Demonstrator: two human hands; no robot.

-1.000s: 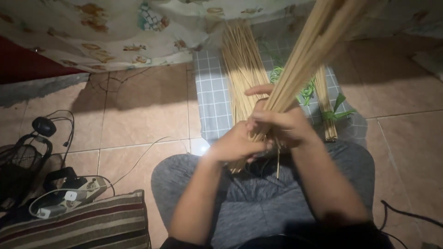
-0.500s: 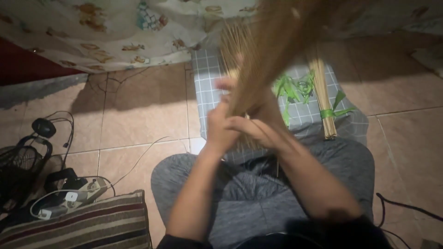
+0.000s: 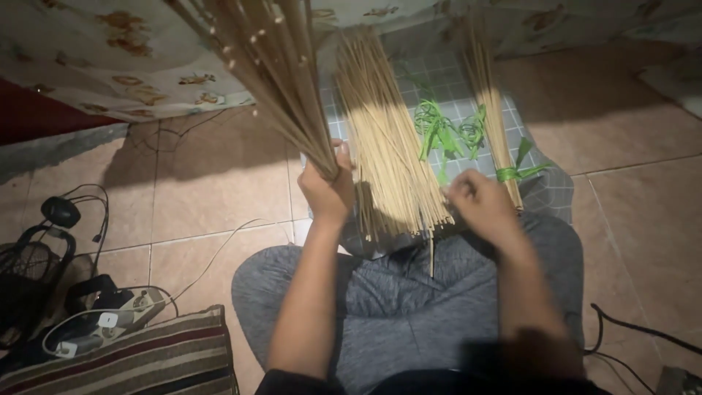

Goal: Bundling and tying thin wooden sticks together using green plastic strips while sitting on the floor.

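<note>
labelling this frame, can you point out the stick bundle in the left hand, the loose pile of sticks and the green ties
stick bundle (image 3: 281, 88), head view, on the middle of the raised sticks above the left hand (image 3: 327, 194).
loose pile of sticks (image 3: 384, 139), head view, middle of the pile.
green ties (image 3: 436, 130), head view, on the looped strips.

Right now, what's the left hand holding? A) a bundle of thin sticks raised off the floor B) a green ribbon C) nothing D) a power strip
A: the left hand is closed around a bundle of thin sticks that fans up and away, while the right hand rests by the loose sticks on the cloth.
</note>
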